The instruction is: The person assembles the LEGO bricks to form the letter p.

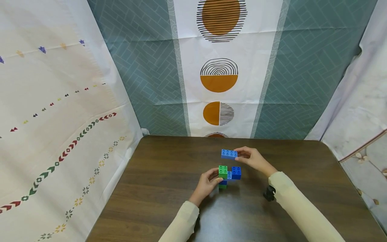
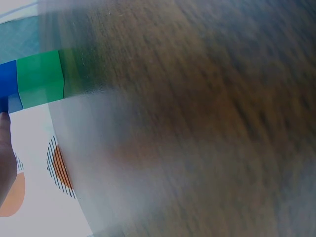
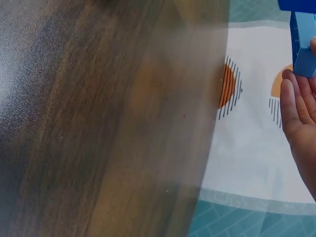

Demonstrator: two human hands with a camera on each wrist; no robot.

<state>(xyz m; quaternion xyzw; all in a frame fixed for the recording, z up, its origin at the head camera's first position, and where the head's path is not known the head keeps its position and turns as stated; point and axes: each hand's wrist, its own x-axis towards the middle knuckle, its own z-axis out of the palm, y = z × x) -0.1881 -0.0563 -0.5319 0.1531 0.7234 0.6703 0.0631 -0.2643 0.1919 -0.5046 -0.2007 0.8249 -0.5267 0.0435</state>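
Note:
A small build of toy building bricks stands on the brown table, with a green brick [image 1: 223,171] on top at its left. Beside that are a light blue brick [image 1: 229,175] and a dark blue brick [image 1: 236,172]; blue and green bricks show lower down. My left hand [image 1: 206,185] grips the build from its left side, thumb in front. Behind and above it, my right hand [image 1: 252,159] pinches a light blue brick [image 1: 229,154] by its right end, studs showing. In the right wrist view this brick [image 3: 304,47] is cut by the frame edge.
The wooden table [image 1: 169,158] reaches back to a hanging cloth [image 1: 145,74] with teal sides and orange circles. Patterned white cloths hang at the left [image 1: 60,111] and right [image 1: 356,134]. A black device [image 1: 269,193] sits at the right wrist.

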